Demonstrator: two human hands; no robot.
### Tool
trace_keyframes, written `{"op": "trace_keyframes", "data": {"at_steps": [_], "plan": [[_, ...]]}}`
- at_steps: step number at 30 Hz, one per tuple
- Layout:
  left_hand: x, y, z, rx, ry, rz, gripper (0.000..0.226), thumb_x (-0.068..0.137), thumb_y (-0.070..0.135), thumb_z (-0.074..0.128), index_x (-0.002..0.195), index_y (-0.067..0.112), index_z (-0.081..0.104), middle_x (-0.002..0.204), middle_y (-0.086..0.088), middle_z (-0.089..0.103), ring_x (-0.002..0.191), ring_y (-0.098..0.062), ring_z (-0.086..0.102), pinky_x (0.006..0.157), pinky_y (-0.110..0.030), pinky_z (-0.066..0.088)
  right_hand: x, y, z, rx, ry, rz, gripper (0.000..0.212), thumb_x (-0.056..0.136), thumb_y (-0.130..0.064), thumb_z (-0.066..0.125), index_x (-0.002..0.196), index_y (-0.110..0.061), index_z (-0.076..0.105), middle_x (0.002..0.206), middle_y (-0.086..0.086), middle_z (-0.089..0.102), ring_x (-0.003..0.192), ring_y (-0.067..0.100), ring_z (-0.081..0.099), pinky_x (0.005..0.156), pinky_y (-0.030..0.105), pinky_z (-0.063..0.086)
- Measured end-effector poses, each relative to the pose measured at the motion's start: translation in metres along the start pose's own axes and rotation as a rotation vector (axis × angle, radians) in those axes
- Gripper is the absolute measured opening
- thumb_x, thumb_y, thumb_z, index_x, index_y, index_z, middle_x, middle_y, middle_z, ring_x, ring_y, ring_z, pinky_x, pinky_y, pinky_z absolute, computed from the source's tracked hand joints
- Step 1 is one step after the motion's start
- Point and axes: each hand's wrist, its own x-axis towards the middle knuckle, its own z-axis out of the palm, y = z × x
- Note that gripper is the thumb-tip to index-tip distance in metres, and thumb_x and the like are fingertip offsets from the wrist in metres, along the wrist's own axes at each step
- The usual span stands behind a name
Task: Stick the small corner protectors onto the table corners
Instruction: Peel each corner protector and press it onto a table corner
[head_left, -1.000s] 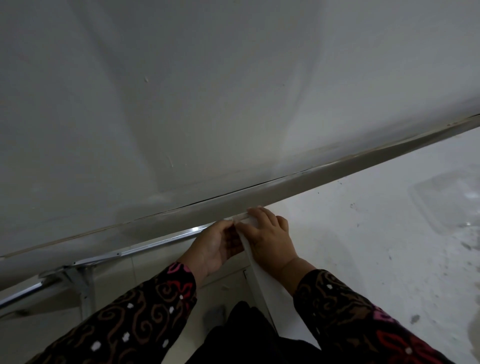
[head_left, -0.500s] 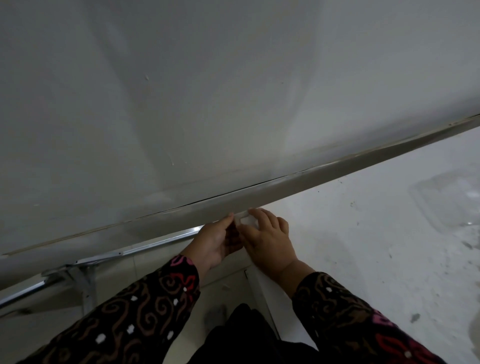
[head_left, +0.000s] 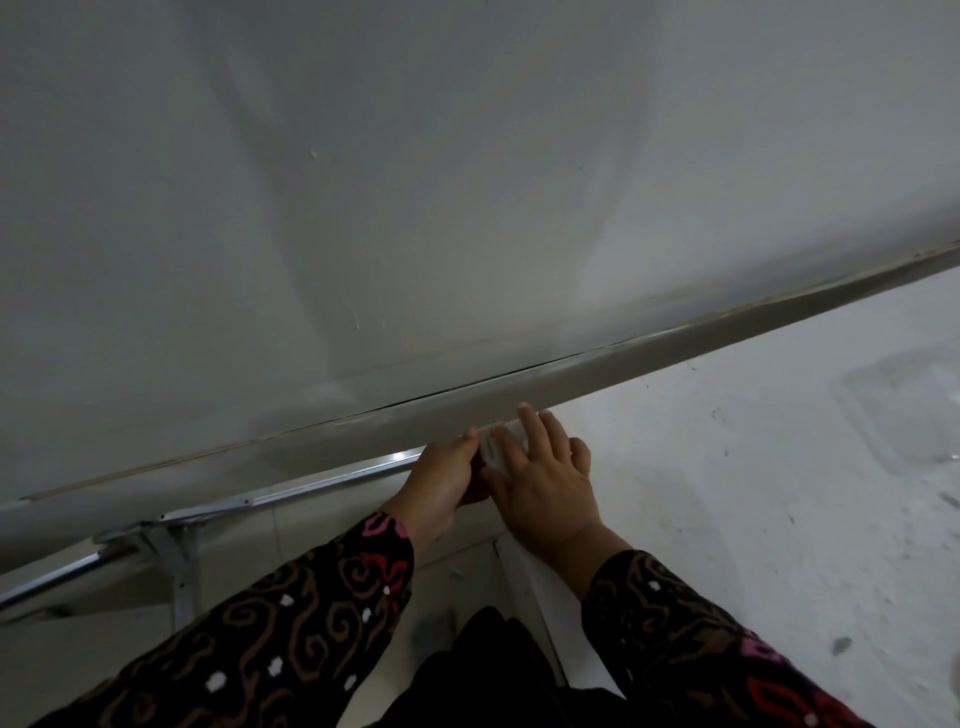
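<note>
A small clear corner protector (head_left: 500, 441) sits on the far left corner of the white table (head_left: 727, 493), right against the wall. My right hand (head_left: 545, 483) lies flat over it, fingers spread and pressing down on the tabletop side. My left hand (head_left: 447, 475) presses from the left, thumb against the protector's side face at the table corner. Most of the protector is hidden by my fingers.
A grey-white wall (head_left: 415, 208) with a baseboard ledge (head_left: 675, 358) runs directly behind the corner. A clear plastic package (head_left: 904, 405) lies on the table at the right. A metal rail and bracket (head_left: 176, 530) sit low at the left, above the tiled floor.
My right hand has opened out and slid forward over the corner, fingers now flatter. My left thumb has moved up against the protector. The protector shows more clearly between the hands.
</note>
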Motion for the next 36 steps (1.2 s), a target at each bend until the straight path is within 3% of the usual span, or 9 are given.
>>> {"op": "trace_keyframes", "data": {"at_steps": [3, 7, 12, 18, 23, 30, 36], "plan": [[-0.001, -0.004, 0.000, 0.082, 0.003, 0.059, 0.030, 0.099, 0.032, 0.045, 0.104, 0.009, 0.065, 0.093, -0.011, 0.067, 0.087, -0.027, 0.065, 0.084, -0.041, 0.056, 0.000, 0.000, 0.001, -0.006, 0.000, 0.000, 0.047, 0.089, -0.053, 0.039, 0.125, -0.024, 0.051, 0.139, 0.012, 0.049, 0.126, 0.033, 0.048, 0.093, 0.046, 0.044], [-0.005, -0.005, -0.003, 0.110, -0.027, 0.074, 0.027, 0.099, 0.035, 0.045, 0.100, 0.015, 0.064, 0.098, -0.010, 0.068, 0.091, -0.026, 0.066, 0.082, -0.038, 0.056, 0.001, 0.002, -0.001, -0.013, -0.024, -0.049, 0.044, 0.089, -0.057, 0.036, 0.126, -0.035, 0.045, 0.143, 0.011, 0.043, 0.127, 0.034, 0.046, 0.093, 0.048, 0.043], [-0.006, -0.002, -0.005, 0.220, 0.030, 0.207, 0.018, 0.097, 0.031, 0.051, 0.112, 0.021, 0.056, 0.100, -0.002, 0.064, 0.082, -0.016, 0.063, 0.068, -0.028, 0.052, 0.002, 0.001, -0.005, -0.011, -0.011, -0.025, 0.044, 0.088, -0.057, 0.034, 0.122, -0.035, 0.048, 0.141, 0.012, 0.047, 0.125, 0.035, 0.049, 0.090, 0.047, 0.045], [-0.007, 0.000, -0.011, 0.397, 0.053, 0.345, 0.022, 0.094, 0.019, 0.056, 0.116, 0.018, 0.059, 0.101, -0.004, 0.065, 0.084, -0.017, 0.062, 0.078, -0.033, 0.051, 0.001, 0.001, -0.003, -0.004, 0.004, -0.002, 0.050, 0.087, -0.056, 0.034, 0.121, -0.024, 0.052, 0.139, 0.013, 0.049, 0.123, 0.033, 0.051, 0.089, 0.045, 0.047], [-0.007, 0.003, -0.014, 0.474, 0.018, 0.383, 0.026, 0.090, 0.024, 0.062, 0.116, 0.020, 0.061, 0.095, 0.001, 0.062, 0.085, -0.017, 0.060, 0.080, -0.034, 0.050, 0.002, 0.003, -0.002, -0.004, -0.039, -0.051, 0.045, 0.087, -0.056, 0.034, 0.127, -0.036, 0.045, 0.144, 0.012, 0.043, 0.125, 0.036, 0.047, 0.092, 0.050, 0.042], [-0.008, 0.009, -0.018, 0.636, -0.002, 0.444, 0.030, 0.088, 0.012, 0.064, 0.118, 0.017, 0.061, 0.097, -0.001, 0.063, 0.087, -0.014, 0.058, 0.074, -0.021, 0.041, 0.002, 0.000, -0.004, 0.013, -0.019, -0.005, 0.045, 0.087, -0.054, 0.037, 0.123, -0.030, 0.050, 0.141, 0.013, 0.046, 0.125, 0.035, 0.049, 0.091, 0.047, 0.044], [-0.007, 0.012, -0.021, 0.790, -0.017, 0.496, 0.034, 0.087, 0.016, 0.065, 0.121, 0.021, 0.060, 0.100, 0.001, 0.062, 0.090, -0.015, 0.059, 0.077, -0.021, 0.041, 0.002, 0.000, -0.003, 0.005, -0.009, -0.006, 0.047, 0.087, -0.054, 0.037, 0.122, -0.026, 0.051, 0.141, 0.013, 0.047, 0.125, 0.033, 0.049, 0.090, 0.046, 0.046]]}}
